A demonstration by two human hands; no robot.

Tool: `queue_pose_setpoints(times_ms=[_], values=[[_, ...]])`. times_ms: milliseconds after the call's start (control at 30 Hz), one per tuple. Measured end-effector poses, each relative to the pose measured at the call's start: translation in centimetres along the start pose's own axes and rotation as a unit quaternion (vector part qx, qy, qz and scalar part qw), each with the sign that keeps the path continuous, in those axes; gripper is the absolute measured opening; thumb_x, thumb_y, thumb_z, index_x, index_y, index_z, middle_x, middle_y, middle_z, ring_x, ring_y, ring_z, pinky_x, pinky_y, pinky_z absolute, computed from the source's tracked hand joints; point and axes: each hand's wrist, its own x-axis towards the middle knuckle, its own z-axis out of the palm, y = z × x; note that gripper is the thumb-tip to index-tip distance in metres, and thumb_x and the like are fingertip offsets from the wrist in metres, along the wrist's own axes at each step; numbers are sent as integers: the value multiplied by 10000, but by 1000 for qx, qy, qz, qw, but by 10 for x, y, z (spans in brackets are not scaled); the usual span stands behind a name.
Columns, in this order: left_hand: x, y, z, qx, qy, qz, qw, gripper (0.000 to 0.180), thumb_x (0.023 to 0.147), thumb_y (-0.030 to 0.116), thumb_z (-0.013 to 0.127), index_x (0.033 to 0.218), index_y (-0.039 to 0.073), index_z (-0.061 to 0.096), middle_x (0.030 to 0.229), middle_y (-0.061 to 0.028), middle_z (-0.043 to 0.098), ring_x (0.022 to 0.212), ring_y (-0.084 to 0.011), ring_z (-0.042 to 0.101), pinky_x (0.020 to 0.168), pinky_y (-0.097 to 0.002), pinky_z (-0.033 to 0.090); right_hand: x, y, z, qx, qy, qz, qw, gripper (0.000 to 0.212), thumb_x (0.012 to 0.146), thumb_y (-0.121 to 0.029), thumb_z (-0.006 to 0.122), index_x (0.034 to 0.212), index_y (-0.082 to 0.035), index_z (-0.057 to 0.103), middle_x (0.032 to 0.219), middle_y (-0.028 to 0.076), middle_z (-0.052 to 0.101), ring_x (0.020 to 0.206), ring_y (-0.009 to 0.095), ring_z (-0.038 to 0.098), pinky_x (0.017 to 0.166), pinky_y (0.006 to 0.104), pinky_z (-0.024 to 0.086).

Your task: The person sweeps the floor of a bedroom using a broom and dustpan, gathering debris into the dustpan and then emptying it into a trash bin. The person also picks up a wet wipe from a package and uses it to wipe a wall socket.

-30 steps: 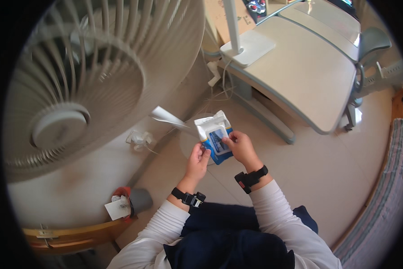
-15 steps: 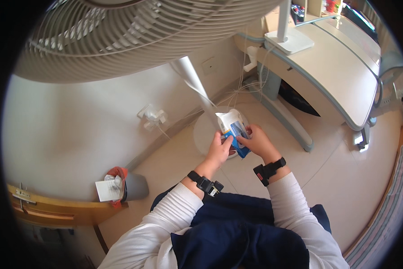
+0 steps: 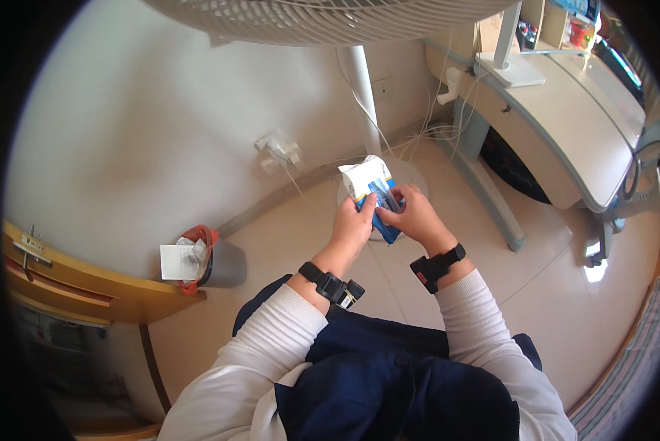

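Note:
A white and blue soft pack of wipes (image 3: 362, 176) is held up in front of me, over the round base of the standing fan. My left hand (image 3: 352, 226) grips its left edge, thumb lying on the printed face. On the other side, my right hand (image 3: 420, 220) is closed at the right edge, its thumb and fingertips pinching near the middle of the face. Whether those fingertips have hold of a flap or just the wrapper cannot be made out. The pack's lower blue end sticks out between my hands.
The fan's pole (image 3: 361, 92) rises behind the pack, its grille (image 3: 330, 26) overhead. Right of it is a desk (image 3: 565, 125) with loose cables (image 3: 433, 132) at its foot. To the left stand a lined waste bin (image 3: 227, 263), a wall plug (image 3: 278, 151) and a wooden door (image 3: 95, 283).
The view has shifted, so the fan grille sits higher in the picture and the desk farther right. The pack stays in both hands; my right fingers have moved slightly on its face.

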Motion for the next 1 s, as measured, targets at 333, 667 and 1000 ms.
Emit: queue_pose_setpoints(times_ms=[333, 667, 1000], values=[[7, 3, -8, -59, -77, 35, 995, 327, 951, 321, 502, 1108, 36, 525, 972, -53, 609, 770, -142, 618, 651, -319, 543, -40, -53, 0, -213, 115, -17, 970, 603, 719, -424, 710, 1069, 50, 578, 1057, 194, 554, 916, 335, 607, 797, 373, 502], [-40, 24, 2, -64, -190, 10, 980, 361, 933, 322, 534, 1041, -23, 534, 947, -115, 602, 775, -207, 628, 583, -347, 553, -98, -84, -24, -255, 127, 6, 959, 541, 720, -459, 680, 778, 79, 657, 681, 207, 635, 641, 311, 638, 623, 384, 501], [-25, 7, 11, 41, -187, 128, 973, 330, 959, 311, 482, 937, 1, 595, 778, -59, 627, 632, -148, 612, 562, -300, 523, -103, -73, -17, -220, 158, 6, 963, 457, 700, -384, 643, 719, 72, 619, 673, 208, 624, 636, 336, 625, 625, 386, 497]])
